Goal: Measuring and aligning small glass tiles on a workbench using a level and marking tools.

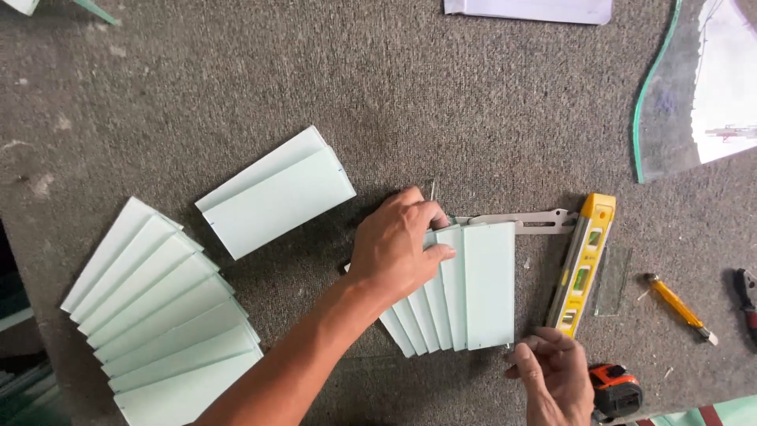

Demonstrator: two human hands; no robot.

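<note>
Near the front edge of the grey felt worktop, the fanned pale glass strips are pressed flat under the spread left hand, while the topmost strip's near right corner is pinched by the right hand, long axis running front-to-back.
</note>
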